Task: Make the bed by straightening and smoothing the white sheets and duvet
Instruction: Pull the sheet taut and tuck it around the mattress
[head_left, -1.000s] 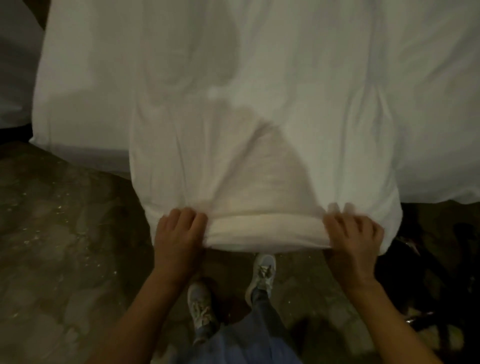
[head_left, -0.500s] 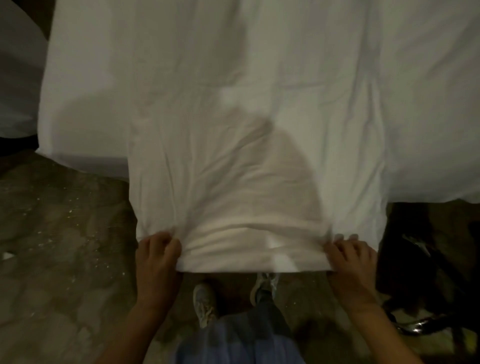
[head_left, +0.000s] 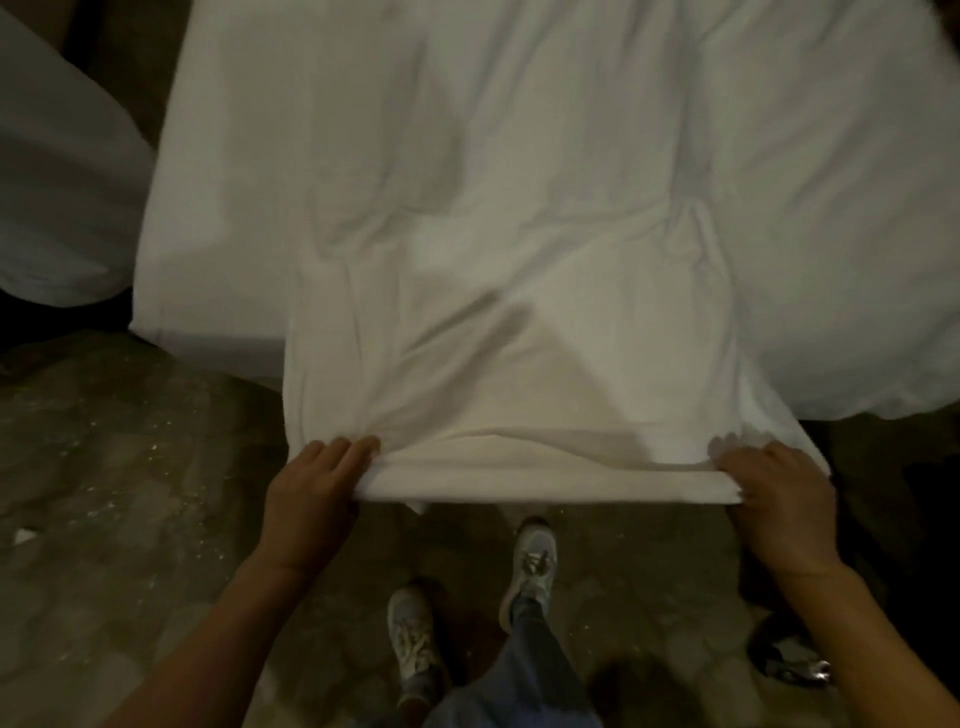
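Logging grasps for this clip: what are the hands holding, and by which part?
Both hold the white duvet by its folded near edge: the left hand grips the left end, the right hand the right end.

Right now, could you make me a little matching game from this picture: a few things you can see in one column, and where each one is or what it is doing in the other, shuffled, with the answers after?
Things:
1. left hand
2. right hand
3. duvet
4. shoes

Places or states:
A. on the mottled floor, below the held fabric edge
B. grips the picture-right end of the folded edge
C. spread white and creased over the bed
D. grips the picture-left end of the folded edge

Pairs: 1-D, 2-B, 3-C, 4-A
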